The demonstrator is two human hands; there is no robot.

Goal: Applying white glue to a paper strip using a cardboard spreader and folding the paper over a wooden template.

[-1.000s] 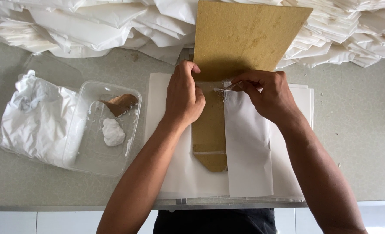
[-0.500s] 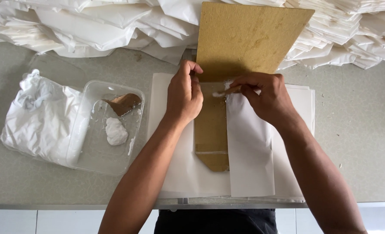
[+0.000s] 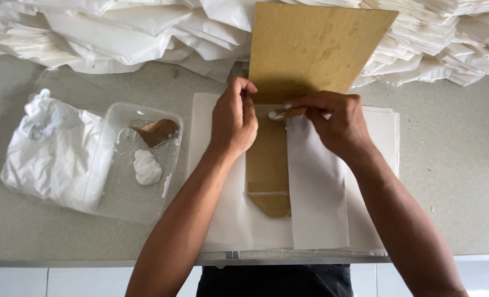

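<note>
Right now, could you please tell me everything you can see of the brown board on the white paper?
The brown board looks like flat cardboard or thin wood, mottled tan, wide at the far end and narrowing to a strip with a pointed near tip. It lies flat on a stack of white paper, its wide end over the heaped folded sheets. A folded white sheet covers its right edge. The left hand presses its narrow part; the right hand holds a small white-smeared stick against it.
</note>
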